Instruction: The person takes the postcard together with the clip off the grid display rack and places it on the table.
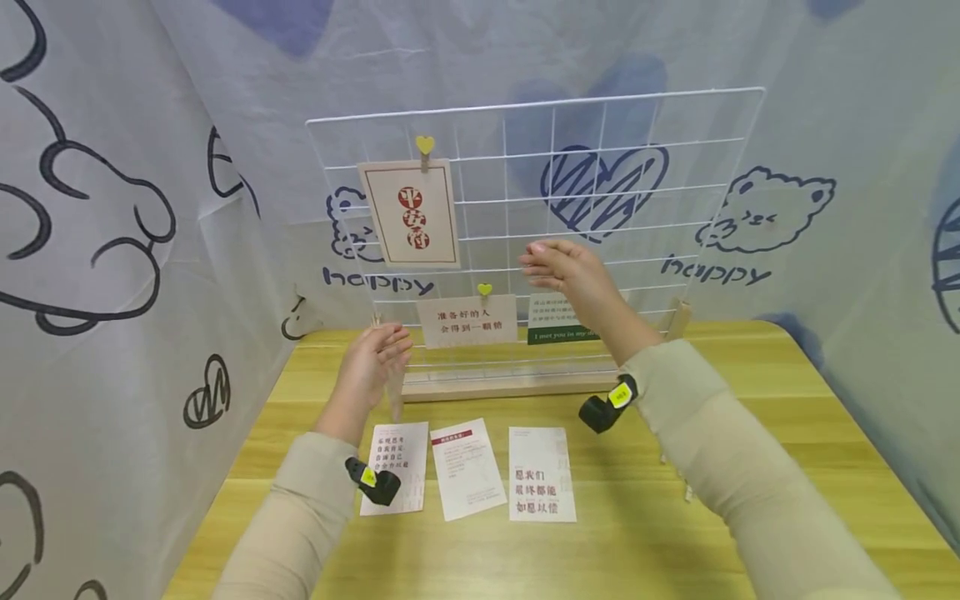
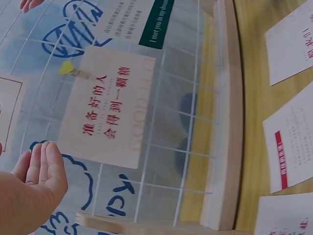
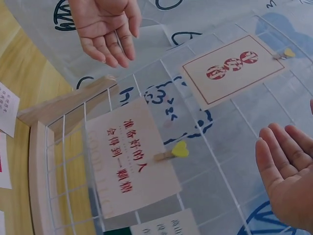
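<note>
My left hand (image 1: 369,367) is held in front of the lower left corner of a white wire grid (image 1: 528,196), fingers loosely extended and nothing in them. Higher up, my right hand (image 1: 576,279) hovers before the grid's middle, its fingers slightly bent and also bare. A red-bordered card (image 1: 390,212) hangs from a clothespin with a yellow heart (image 1: 425,146). Below it, another heart clothespin (image 3: 178,150) grips a card with red lettering (image 2: 105,107). Partly behind my right forearm is a green-and-white card (image 1: 551,321); its clip is hidden.
Three printed cards lie in a row on the wooden table: a left one (image 1: 408,492), a tilted middle one (image 1: 468,471) and a right one (image 1: 542,475). A wooden base (image 1: 510,386) supports the grid. Patterned cloth (image 1: 247,50) hangs behind and at the sides.
</note>
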The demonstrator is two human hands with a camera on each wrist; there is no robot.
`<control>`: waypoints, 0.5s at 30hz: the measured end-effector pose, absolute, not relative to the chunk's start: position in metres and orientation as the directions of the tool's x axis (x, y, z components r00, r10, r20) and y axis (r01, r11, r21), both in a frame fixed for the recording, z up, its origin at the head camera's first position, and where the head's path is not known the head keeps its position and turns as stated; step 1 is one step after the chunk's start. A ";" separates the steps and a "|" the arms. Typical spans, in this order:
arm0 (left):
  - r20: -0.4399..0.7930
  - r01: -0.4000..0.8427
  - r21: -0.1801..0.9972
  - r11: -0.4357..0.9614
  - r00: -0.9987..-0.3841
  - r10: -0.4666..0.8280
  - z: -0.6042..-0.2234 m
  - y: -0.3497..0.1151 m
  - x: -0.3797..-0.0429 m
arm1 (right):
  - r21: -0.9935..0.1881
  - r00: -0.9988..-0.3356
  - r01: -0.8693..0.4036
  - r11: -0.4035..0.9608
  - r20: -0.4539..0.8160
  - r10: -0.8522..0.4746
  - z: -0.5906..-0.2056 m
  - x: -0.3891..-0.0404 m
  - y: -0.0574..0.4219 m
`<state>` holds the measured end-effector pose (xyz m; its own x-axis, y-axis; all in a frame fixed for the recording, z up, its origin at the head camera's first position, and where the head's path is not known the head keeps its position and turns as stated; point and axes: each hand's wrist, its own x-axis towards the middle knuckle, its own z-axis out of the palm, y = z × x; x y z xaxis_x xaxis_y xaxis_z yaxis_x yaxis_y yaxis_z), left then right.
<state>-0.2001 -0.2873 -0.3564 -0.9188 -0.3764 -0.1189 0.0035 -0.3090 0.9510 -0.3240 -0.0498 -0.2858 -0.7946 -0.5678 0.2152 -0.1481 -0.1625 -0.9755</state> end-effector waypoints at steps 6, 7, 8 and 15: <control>-0.065 0.054 0.955 -0.290 -0.920 -0.387 -0.341 -0.295 -0.206 | -0.977 -0.777 -0.163 -0.141 0.215 -0.592 -0.268 -0.325 -0.065; -0.060 0.058 0.957 -0.284 -0.919 -0.390 -0.339 -0.297 -0.207 | -0.976 -0.775 -0.164 -0.142 0.216 -0.594 -0.266 -0.325 -0.067; -0.054 0.064 0.959 -0.278 -0.917 -0.395 -0.337 -0.298 -0.208 | -0.976 -0.774 -0.164 -0.144 0.218 -0.595 -0.263 -0.326 -0.069; -0.015 0.109 0.958 -0.264 -0.905 -0.426 -0.323 -0.303 -0.218 | -0.972 -0.771 -0.167 -0.167 0.234 -0.593 -0.243 -0.326 -0.084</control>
<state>-0.2181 -0.3028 -0.3227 -0.9045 -0.4261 -0.0152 0.1085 -0.2645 0.9583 -0.3264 -0.0841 -0.2426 -0.7709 -0.5925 0.2337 -0.1667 -0.1665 -0.9718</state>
